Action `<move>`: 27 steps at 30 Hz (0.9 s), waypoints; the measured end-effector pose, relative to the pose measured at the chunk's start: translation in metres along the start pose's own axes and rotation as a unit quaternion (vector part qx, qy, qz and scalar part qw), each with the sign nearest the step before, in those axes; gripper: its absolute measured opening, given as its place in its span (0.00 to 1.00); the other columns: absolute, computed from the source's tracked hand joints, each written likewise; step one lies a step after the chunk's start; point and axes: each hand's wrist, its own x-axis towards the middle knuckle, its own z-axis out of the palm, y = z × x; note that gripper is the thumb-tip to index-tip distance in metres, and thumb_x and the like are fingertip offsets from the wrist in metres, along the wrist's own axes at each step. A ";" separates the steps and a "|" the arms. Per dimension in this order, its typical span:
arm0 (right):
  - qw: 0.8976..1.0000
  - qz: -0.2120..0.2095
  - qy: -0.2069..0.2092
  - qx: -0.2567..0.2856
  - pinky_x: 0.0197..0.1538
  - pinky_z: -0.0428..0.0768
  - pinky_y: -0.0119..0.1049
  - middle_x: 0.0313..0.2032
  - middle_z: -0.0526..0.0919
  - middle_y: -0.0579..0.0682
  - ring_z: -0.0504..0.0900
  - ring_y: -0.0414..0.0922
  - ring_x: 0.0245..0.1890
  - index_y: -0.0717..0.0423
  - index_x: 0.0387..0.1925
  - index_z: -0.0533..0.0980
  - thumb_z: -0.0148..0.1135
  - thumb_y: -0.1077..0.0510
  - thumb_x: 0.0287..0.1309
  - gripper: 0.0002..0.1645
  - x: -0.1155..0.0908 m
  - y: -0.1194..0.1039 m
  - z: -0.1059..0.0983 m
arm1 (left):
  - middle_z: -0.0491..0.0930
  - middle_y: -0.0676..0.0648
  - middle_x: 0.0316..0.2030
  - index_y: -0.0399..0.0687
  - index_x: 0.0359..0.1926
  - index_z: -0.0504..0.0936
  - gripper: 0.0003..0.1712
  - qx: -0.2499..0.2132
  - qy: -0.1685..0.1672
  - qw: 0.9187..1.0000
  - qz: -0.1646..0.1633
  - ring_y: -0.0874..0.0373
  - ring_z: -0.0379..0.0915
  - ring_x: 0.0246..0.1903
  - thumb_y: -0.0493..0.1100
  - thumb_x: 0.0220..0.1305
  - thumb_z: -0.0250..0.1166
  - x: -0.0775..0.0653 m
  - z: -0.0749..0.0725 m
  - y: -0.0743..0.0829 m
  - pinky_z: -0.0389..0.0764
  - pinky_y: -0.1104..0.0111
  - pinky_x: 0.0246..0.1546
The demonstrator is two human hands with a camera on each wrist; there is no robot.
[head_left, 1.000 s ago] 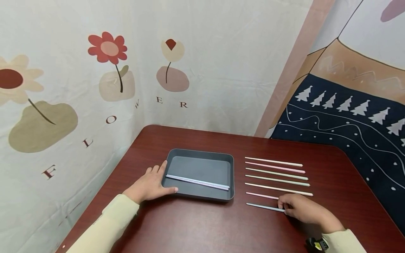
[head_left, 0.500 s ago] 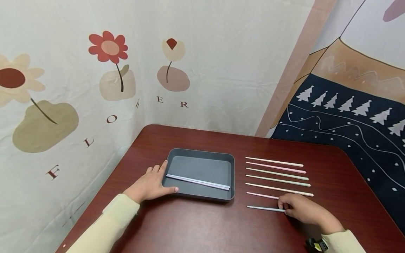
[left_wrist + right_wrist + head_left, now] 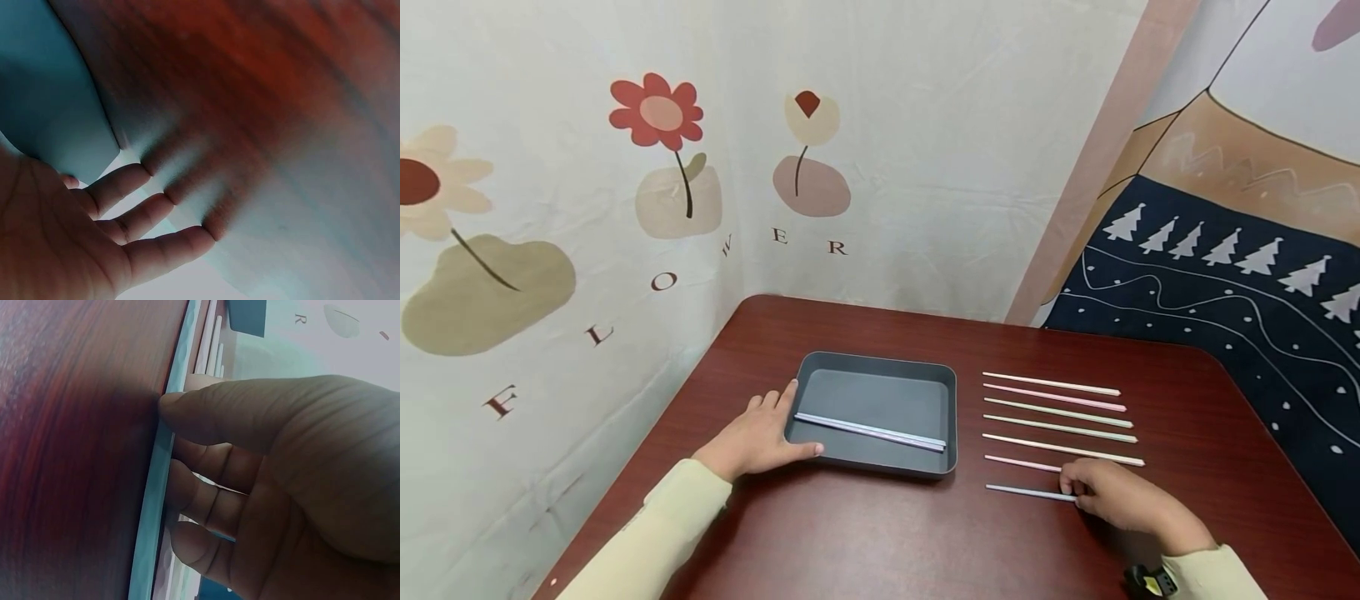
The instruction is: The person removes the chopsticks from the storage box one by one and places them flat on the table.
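Note:
My right hand [image 3: 1116,496] pinches a pale blue chopstick [image 3: 1030,492], the nearest of the row on the table. In the right wrist view the thumb presses one side of this blue chopstick [image 3: 149,519], with curled fingers on the other; a pink chopstick [image 3: 1022,463] lies just beyond, its right part hidden by the hand. A grey rectangular tray [image 3: 880,387] holds a pair of pale lilac-blue chopsticks [image 3: 872,432] side by side. With fingers spread, my left hand [image 3: 752,437] rests at the tray's left side, thumb at the front rim.
Right of the tray, several more chopsticks lie in parallel: a cream one [image 3: 1063,449], a green one [image 3: 1060,428] and others behind. All stand on a dark red wooden table [image 3: 865,533]. Printed cloth [image 3: 925,167] hangs behind and to the left.
The blue chopstick's left tip swings slightly toward me, then a little back, while the right hand stays in place. The left hand and tray hold still.

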 end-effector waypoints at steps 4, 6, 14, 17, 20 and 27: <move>1.000 -0.002 0.002 -0.004 0.27 0.66 0.31 0.23 0.69 0.35 0.66 0.30 0.24 0.45 0.29 0.73 0.61 0.74 0.52 0.18 0.000 0.000 0.000 | 0.64 0.30 0.65 0.33 0.76 0.48 0.74 0.000 0.001 1.000 0.000 0.30 0.60 0.62 0.84 0.47 0.58 0.000 0.000 0.000 0.72 0.45 0.56; 1.000 0.000 0.002 -0.002 0.27 0.66 0.31 0.23 0.69 0.35 0.66 0.30 0.24 0.45 0.29 0.73 0.61 0.74 0.51 0.18 0.000 0.000 -0.001 | 0.64 0.29 0.65 0.33 0.76 0.48 0.74 0.000 0.002 1.000 -0.001 0.30 0.60 0.62 0.84 0.47 0.58 -0.001 -0.001 0.000 0.71 0.44 0.56; 1.000 0.014 -0.004 0.011 0.27 0.67 0.32 0.24 0.69 0.36 0.66 0.32 0.25 0.47 0.31 0.74 0.63 0.72 0.51 0.16 -0.001 -0.002 -0.003 | 0.64 0.30 0.66 0.33 0.76 0.48 0.75 0.001 0.000 1.000 0.000 0.30 0.60 0.63 0.85 0.47 0.57 -0.001 -0.001 0.002 0.70 0.44 0.58; 1.000 0.021 -0.003 0.012 0.28 0.68 0.33 0.26 0.71 0.37 0.67 0.33 0.26 0.48 0.33 0.74 0.63 0.72 0.53 0.15 0.000 -0.006 -0.007 | 0.63 0.29 0.66 0.33 0.76 0.48 0.75 0.001 -0.001 1.000 0.001 0.29 0.59 0.63 0.86 0.46 0.56 -0.001 -0.001 0.002 0.69 0.43 0.58; 1.000 0.016 0.005 0.001 0.29 0.69 0.33 0.28 0.73 0.38 0.68 0.33 0.27 0.49 0.35 0.75 0.64 0.70 0.56 0.13 0.005 -0.011 -0.013 | 0.64 0.30 0.66 0.33 0.76 0.48 0.75 0.001 -0.001 1.000 0.001 0.29 0.59 0.63 0.86 0.46 0.56 -0.001 -0.001 0.003 0.69 0.43 0.58; 0.999 -0.011 0.027 -0.030 0.32 0.74 0.34 0.31 0.76 0.35 0.72 0.33 0.29 0.49 0.37 0.79 0.64 0.64 0.61 0.07 0.033 -0.029 -0.027 | 0.64 0.30 0.65 0.33 0.76 0.49 0.75 -0.001 0.003 1.000 0.004 0.30 0.60 0.63 0.86 0.46 0.55 -0.003 -0.001 0.003 0.69 0.44 0.58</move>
